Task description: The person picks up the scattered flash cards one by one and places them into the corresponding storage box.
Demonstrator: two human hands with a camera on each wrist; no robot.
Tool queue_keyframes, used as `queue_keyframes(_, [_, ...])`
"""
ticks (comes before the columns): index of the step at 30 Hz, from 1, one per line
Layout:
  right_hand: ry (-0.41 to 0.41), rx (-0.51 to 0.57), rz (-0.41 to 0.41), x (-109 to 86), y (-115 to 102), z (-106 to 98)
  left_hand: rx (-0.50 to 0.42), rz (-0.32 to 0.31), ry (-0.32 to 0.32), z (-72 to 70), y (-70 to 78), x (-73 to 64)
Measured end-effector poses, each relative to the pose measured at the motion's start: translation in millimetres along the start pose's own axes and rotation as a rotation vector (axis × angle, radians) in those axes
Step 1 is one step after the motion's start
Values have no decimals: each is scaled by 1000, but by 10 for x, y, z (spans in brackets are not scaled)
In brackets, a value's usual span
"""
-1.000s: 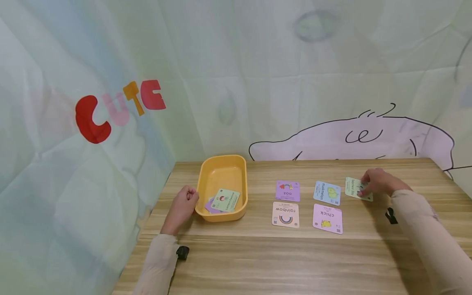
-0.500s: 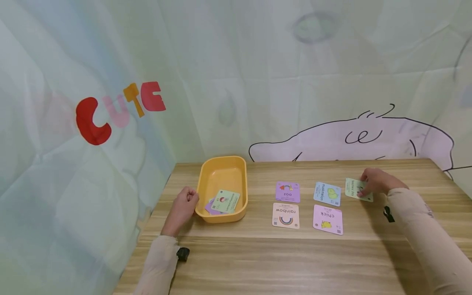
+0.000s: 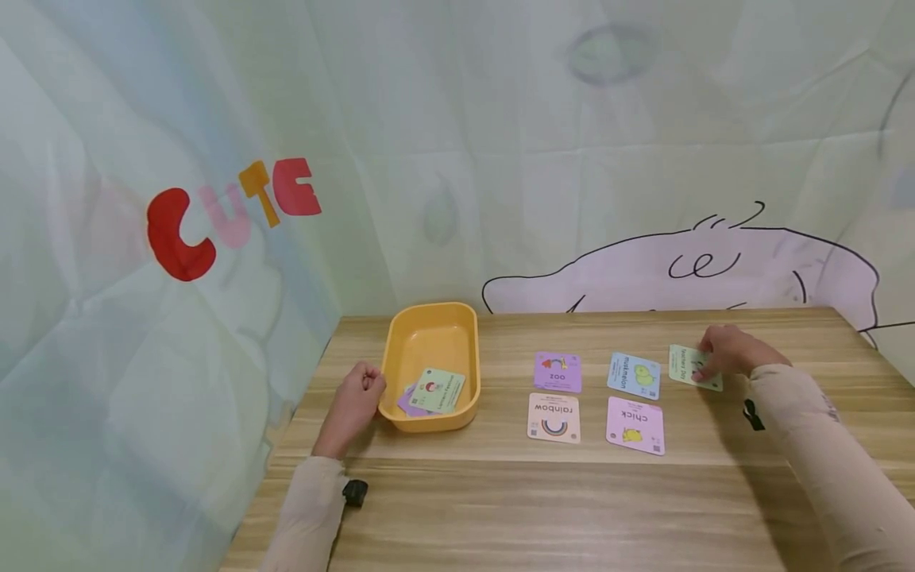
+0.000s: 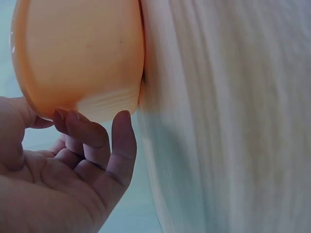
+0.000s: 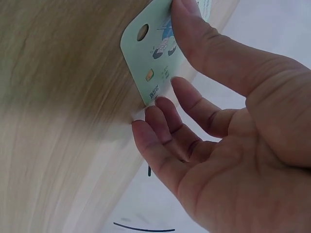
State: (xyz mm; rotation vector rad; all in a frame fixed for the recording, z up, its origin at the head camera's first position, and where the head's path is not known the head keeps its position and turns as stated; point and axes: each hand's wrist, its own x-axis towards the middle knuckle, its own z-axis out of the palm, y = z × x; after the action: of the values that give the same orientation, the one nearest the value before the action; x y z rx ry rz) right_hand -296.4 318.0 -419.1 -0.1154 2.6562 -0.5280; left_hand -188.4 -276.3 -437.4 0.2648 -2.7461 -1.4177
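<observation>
My left hand (image 3: 353,405) is at the near left corner of a yellow plastic tray (image 3: 468,342). In the left wrist view, thumb and curled fingers pinch the tray's rim (image 4: 29,97). A green card (image 3: 448,380) with a cartoon figure lies in the tray over a purple card (image 3: 406,402). At the right, my right hand (image 3: 739,349) holds a green "Teachers' Day" card (image 3: 682,365) flat on the table. In the right wrist view its thumb (image 5: 194,39) presses the green card (image 5: 150,63), with several fingertips near its edge.
Left of that card lie a blue "muskmelon" card (image 3: 629,375), a purple "zoo" card (image 3: 557,373), a pink "chick" card (image 3: 636,425) and a peach "rainbow" card (image 3: 554,417). The wooden table (image 3: 500,508) meets a printed curtain (image 3: 443,199) behind.
My right wrist has shifted slightly left while its fingers stay at the green card. The tray and the other cards keep their places.
</observation>
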Motion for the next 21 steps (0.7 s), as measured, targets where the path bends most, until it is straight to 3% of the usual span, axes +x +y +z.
queue_keyframes(15, [74,-15,-21,-66,-43,13,-1,4,3,-3,-4,1])
queue_keyframes(21, [68,-20,-4,-86,-48,7,-7,5,-2,-2,-1,-4])
